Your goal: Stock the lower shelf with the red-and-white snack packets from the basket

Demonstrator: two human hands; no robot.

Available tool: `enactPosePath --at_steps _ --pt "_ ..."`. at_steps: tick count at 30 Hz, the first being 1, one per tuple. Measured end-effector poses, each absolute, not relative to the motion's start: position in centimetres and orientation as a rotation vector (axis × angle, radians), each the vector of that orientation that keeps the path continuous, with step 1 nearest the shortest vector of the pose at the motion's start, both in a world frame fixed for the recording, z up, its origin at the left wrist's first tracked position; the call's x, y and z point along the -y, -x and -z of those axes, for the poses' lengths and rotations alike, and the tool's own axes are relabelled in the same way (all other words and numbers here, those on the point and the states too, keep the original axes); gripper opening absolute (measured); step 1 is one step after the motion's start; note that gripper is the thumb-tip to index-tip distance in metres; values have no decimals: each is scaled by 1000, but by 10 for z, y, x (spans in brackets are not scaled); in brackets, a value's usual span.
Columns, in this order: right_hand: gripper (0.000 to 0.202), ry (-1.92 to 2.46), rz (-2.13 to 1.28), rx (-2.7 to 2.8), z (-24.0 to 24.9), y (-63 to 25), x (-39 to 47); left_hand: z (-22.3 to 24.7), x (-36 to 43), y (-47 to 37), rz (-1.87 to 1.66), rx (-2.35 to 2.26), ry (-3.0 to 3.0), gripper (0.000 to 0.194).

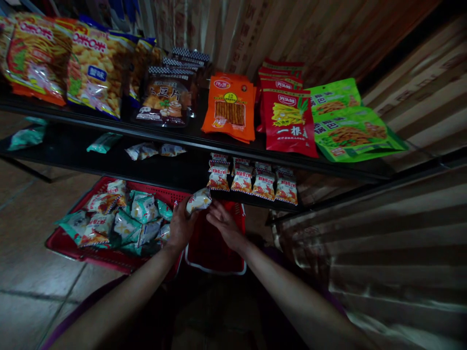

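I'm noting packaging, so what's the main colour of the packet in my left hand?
The packet looks mostly white, best seen in the head view.

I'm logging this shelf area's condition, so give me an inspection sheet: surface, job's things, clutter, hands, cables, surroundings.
Surface: black lower shelf, with an upper shelf above it.
Job's things: a small packet in hand; packets in rows at the lower shelf's right in the picture; mixed packets piled in a red basket; a red container beside it.
Clutter: teal packets and white packets lying loosely on the lower shelf.
Grip: left hand holds the small packet; right hand, loosely open, is close by, contact unclear.
Cables: nothing seen.
Surroundings: snack bags on the upper shelf; tiled floor; pleated brown sheeting; dim light.
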State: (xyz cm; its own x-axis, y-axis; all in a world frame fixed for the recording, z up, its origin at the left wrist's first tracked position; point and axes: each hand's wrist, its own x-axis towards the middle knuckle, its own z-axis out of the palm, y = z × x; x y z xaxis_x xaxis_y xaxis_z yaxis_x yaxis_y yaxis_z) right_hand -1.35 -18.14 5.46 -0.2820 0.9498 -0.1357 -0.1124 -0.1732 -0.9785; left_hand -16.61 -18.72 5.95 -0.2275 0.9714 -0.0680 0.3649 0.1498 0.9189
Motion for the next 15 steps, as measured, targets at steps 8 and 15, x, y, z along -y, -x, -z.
enactPosePath --at_steps 8,15 --pt "56 1086 -1607 1033 -58 4 176 -58 194 153 -978 -1706 -1645 55" --pt "38 1127 -1642 670 -60 -10 169 -60 208 143 -886 -1515 -1581 54"
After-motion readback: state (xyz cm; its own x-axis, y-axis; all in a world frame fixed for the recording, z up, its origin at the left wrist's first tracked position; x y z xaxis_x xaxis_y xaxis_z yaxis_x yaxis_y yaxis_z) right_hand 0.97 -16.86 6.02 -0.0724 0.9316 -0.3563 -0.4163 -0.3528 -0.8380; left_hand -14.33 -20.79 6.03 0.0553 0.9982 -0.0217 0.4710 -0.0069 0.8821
